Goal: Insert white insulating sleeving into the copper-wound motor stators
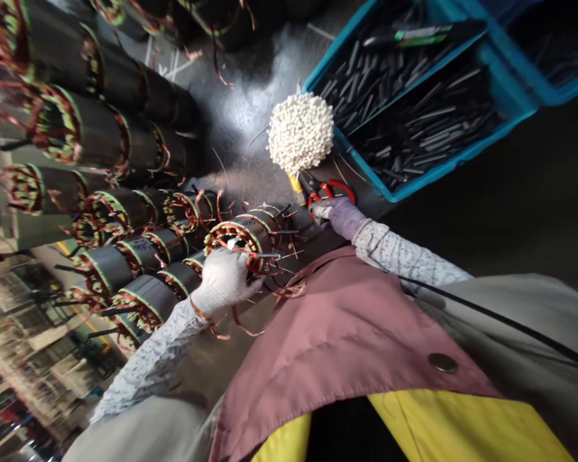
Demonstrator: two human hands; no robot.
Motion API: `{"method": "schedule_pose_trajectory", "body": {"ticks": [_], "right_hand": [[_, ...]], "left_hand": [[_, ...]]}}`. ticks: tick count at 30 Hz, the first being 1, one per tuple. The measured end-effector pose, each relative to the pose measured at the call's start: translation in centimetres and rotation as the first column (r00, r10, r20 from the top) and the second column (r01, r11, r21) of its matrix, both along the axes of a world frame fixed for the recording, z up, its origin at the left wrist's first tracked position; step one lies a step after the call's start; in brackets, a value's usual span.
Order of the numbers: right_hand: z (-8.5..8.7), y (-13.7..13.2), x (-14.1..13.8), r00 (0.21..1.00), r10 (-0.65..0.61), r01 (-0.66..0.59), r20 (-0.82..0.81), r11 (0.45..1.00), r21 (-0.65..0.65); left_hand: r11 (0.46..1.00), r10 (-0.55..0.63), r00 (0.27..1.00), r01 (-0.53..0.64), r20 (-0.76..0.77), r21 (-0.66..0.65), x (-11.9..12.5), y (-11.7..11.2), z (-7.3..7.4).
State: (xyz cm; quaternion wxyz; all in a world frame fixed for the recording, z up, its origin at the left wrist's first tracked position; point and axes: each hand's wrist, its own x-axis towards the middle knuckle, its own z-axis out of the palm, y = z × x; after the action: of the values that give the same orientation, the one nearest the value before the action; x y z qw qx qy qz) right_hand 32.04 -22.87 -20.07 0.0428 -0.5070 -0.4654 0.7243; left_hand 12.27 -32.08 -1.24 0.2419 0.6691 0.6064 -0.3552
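My left hand [224, 276], in a white knit glove, grips the near end of a motor stator [257, 226]. Some fingertips reach into its bore; its copper windings have green edging, and loose leads and a dark sleeve stick out. To the right, my right hand [344, 217], in a purple glove with greyish fingertips, is closed at the red-handled scissors [338, 186]. Their blades point toward the pile of short white pieces [301, 131]. Beside them lies a tool with a yellow handle [296, 187]. My fingers partly hide the red handles.
Several more stators [101, 131] lie in rows on the left, with copper leads sticking out. A blue divided bin [395, 192] at the upper right holds many dark sleeve pieces, with a marker-like item on top. Wire scraps litter the work surface [250, 96]. A black cord [486, 311] crosses my right leg.
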Motion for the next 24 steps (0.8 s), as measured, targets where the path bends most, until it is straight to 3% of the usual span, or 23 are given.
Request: {"method": "schedule_pose_trajectory", "body": {"ticks": [4,16,21,24], "right_hand": [[-0.6,1.2,-0.8,1.0,-0.014,0.014,-0.005,0.998,-0.06],[-0.6,1.8,-2.1,0.986,0.166,-0.163,-0.014,0.978,0.127],[-1.0,1.8,-1.8,0.976,0.217,-0.211,-0.028,0.969,0.128],[-0.8,2.1,-2.0,0.968,0.249,-0.247,-0.033,0.967,0.065]], "left_hand": [[0.999,0.006,1.0,-0.006,-0.004,-0.05,0.1,0.3,0.2],[0.997,0.009,0.999,-0.006,0.036,-0.082,-0.4,-0.2,-0.1],[0.995,0.017,0.999,-0.014,0.031,-0.096,-0.3,0.0,0.1],[0.995,0.026,0.999,-0.023,0.029,-0.097,-0.3,-0.1,0.0]]}}
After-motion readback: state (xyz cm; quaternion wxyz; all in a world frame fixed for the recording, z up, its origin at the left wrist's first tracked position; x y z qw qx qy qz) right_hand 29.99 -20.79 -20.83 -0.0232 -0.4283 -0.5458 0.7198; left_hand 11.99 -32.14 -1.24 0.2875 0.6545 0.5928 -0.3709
